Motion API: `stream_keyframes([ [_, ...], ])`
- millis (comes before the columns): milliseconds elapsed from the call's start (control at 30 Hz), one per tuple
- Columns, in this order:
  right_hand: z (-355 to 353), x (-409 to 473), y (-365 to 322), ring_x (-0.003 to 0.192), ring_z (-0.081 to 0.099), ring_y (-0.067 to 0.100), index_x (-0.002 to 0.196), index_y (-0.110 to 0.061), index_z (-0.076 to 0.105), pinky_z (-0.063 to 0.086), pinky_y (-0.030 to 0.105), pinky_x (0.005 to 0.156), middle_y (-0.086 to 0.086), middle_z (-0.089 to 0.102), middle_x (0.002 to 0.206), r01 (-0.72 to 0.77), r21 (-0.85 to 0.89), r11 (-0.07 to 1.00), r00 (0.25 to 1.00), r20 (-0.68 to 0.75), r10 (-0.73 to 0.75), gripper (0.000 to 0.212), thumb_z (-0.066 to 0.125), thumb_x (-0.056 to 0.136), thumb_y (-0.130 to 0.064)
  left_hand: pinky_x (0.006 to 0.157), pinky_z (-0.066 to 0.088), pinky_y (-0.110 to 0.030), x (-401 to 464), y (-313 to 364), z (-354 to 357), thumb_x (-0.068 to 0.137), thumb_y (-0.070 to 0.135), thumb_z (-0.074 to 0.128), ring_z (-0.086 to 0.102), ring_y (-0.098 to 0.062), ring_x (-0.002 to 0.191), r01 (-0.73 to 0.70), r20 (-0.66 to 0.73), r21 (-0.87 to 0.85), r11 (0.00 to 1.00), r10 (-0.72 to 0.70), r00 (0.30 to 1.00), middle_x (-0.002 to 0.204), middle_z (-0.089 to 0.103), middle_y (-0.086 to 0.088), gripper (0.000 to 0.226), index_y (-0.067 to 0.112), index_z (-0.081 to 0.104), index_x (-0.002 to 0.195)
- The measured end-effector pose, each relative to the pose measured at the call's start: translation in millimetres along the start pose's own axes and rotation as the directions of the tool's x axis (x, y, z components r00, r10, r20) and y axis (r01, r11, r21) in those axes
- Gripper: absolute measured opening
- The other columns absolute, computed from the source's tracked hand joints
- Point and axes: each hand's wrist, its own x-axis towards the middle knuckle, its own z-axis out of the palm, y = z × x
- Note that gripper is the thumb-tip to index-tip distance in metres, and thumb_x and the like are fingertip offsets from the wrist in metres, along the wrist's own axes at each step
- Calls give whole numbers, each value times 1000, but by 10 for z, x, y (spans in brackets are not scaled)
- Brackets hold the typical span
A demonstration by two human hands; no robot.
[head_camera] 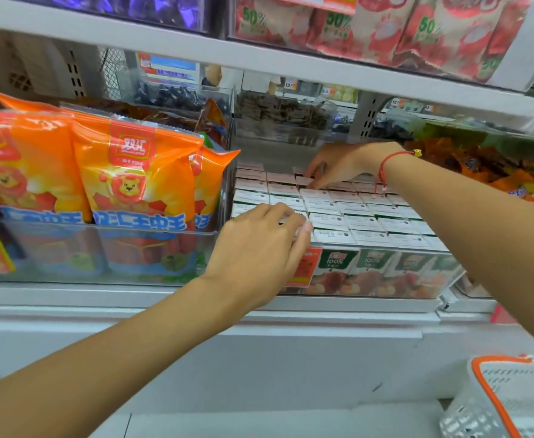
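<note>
Small juice cartons (347,213) with white tops and green-and-red fronts fill a clear shelf bin (417,290) in tight rows. My left hand (259,251) rests on the front-left cartons, fingers curled over their tops and thumb at the bin's front edge. My right hand (341,164), with a red string bracelet at the wrist, reaches to the back rows; its fingertips pinch the top of one back-row carton (303,181). The grip itself is partly hidden by the fingers.
Orange sausage bags (133,172) with a lion picture stand in a clear bin at left. An upper shelf (259,58) with red-and-white packets hangs overhead. Orange snack packs (512,178) lie at right. A white basket with orange rim (493,403) sits at bottom right.
</note>
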Motion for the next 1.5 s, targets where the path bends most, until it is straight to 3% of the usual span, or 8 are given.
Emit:
stream_keyframes([
  [267,219,-273,103,117,53,25,133,-13,52,39,27,91,9,55,133,77,204,976,950,-312,-9,43,59,95,-32,60,26,-23,-1,-12,16,104,39,22,58,-13,105,-10,0,51,999,10,1000,121,62,9,44,28,60,123],
  [667,372,-1255,-163,108,50,24,136,-6,43,37,26,84,10,52,125,235,268,934,645,-762,56,40,49,100,-24,68,41,-26,13,11,1,104,37,20,57,-16,106,-24,18,38,999,23,1000,121,61,6,45,25,59,124],
  [833,620,-1865,-549,103,48,15,125,-12,49,38,20,82,3,50,114,326,465,823,570,-791,221,27,46,101,-23,92,41,-28,40,12,-85,105,35,21,52,-16,114,-29,86,-56,998,34,996,127,58,5,43,21,55,128],
  [967,837,-2144,-826,95,54,-4,112,-27,50,43,15,76,-11,54,105,350,721,598,660,-643,389,14,45,100,-32,90,37,-29,-44,111,-299,105,32,22,50,-15,108,-8,30,-178,984,14,999,115,60,5,39,20,57,116],
  [1100,945,-2236,-915,73,58,-16,103,-26,58,44,4,60,-11,61,92,352,874,333,769,-474,430,9,51,98,-28,80,45,-32,-275,372,-474,101,48,31,61,-10,97,318,253,-675,666,-196,947,102,68,9,42,24,64,107],
  [1233,1001,-2265,-940,99,67,16,114,-24,66,57,34,85,1,71,105,307,935,177,854,-353,382,27,54,94,-38,80,53,-17,-356,429,-527,98,40,49,68,-5,95,388,380,-856,341,-92,920,101,72,12,25,27,65,112],
  [1333,1024,-2270,-938,104,67,20,111,-25,69,54,44,94,-1,73,107,324,939,113,849,-341,403,30,61,87,-42,71,53,-13,-398,376,-537,95,29,55,68,1,89,326,342,-906,269,14,940,94,74,15,16,30,65,107],
  [1500,1023,-2202,-949,98,70,18,118,-24,60,57,31,83,4,72,109,299,953,-40,898,-267,350,38,58,89,-47,65,52,-13,-437,378,-507,93,33,56,69,1,87,348,326,-924,157,-151,933,98,72,10,22,25,64,111],
])
